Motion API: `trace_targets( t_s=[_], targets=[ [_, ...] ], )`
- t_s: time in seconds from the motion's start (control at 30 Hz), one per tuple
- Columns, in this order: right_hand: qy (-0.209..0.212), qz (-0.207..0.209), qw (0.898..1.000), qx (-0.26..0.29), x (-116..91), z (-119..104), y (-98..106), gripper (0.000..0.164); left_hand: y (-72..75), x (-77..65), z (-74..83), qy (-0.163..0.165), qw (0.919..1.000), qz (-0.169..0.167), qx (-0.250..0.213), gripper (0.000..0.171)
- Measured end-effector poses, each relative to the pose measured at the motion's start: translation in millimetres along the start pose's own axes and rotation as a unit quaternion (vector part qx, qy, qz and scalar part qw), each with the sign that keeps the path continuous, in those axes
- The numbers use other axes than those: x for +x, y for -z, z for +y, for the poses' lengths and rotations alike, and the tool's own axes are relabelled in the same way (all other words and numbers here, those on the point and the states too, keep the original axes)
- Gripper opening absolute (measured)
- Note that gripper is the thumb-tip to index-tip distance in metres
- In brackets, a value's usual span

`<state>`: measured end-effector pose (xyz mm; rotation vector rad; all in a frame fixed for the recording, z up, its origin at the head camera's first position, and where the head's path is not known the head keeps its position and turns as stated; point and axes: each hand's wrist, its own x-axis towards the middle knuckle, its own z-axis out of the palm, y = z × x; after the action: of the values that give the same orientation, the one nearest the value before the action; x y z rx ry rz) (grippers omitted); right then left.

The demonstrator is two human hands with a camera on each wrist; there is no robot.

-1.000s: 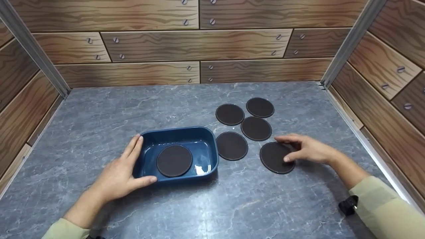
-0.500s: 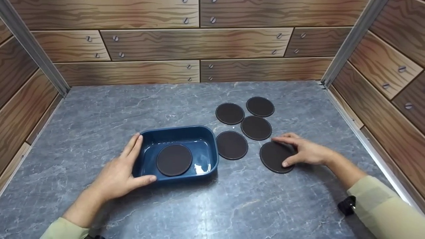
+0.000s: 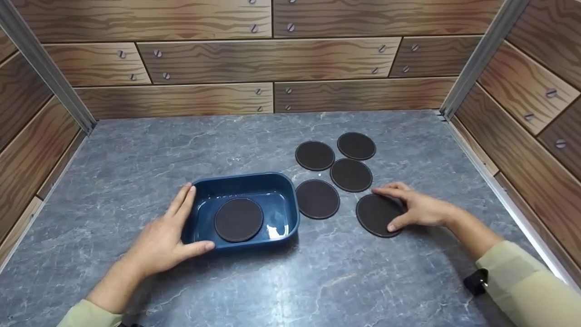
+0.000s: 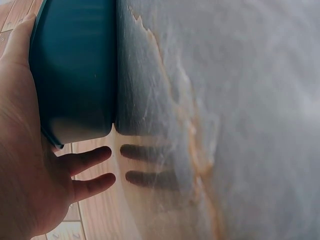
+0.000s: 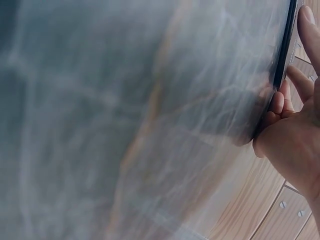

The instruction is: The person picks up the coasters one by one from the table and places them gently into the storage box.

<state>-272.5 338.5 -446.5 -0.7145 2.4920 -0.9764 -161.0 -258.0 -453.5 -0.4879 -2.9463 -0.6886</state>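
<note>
A blue rectangular dish (image 3: 245, 181) stands left of the middle, with one dark brown round coaster (image 3: 238, 220) lying flat inside. My left hand (image 3: 159, 243) holds the dish's left end, thumb along the front rim and fingers at the far left corner. In the left wrist view, two lower fingers (image 4: 92, 185) stick out beside its wall. My right hand (image 3: 422, 206) is at another coaster (image 3: 376, 213) on the table, index fingertip by the far edge and thumb over its right part. From the right wrist, that coaster (image 5: 286, 50) shows edge-on with fingers bent beside it.
Several more dark coasters lie on the grey marbled table (image 3: 317, 272): one (image 3: 317, 199) beside the dish's right wall, others (image 3: 351, 175) behind it. Wood-patterned panels (image 3: 268, 61) enclose the back and sides, with metal posts (image 3: 472, 59) at the corners.
My right hand's fingers and thumb have shifted slightly left over the coaster, then stayed there. The left hand, the dish and the coasters have kept their places.
</note>
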Motion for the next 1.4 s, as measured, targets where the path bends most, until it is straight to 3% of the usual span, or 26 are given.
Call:
trace_targets(
  t_s=[0.73, 1.2, 1.4],
  targets=[
    [-0.006, -0.002, 1.000, -0.024, 2.3, -6.0, -3.8, 0.090, -1.9, -3.7, -0.8, 0.001, 1.0000, 0.001, 0.003, 0.122],
    [0.009, 0.012, 1.000, 0.023, 3.0, -5.4, -3.6, 0.090, 0.9, 0.2, -0.5, -0.004, 1.0000, 0.000, 0.005, 0.121],
    [0.009, 0.026, 1.000, 0.005, 2.1, -6.2, -5.7, 0.093, -0.1, 0.5, -0.3, -0.004, 1.0000, 0.001, 0.003, 0.121]
  ],
)
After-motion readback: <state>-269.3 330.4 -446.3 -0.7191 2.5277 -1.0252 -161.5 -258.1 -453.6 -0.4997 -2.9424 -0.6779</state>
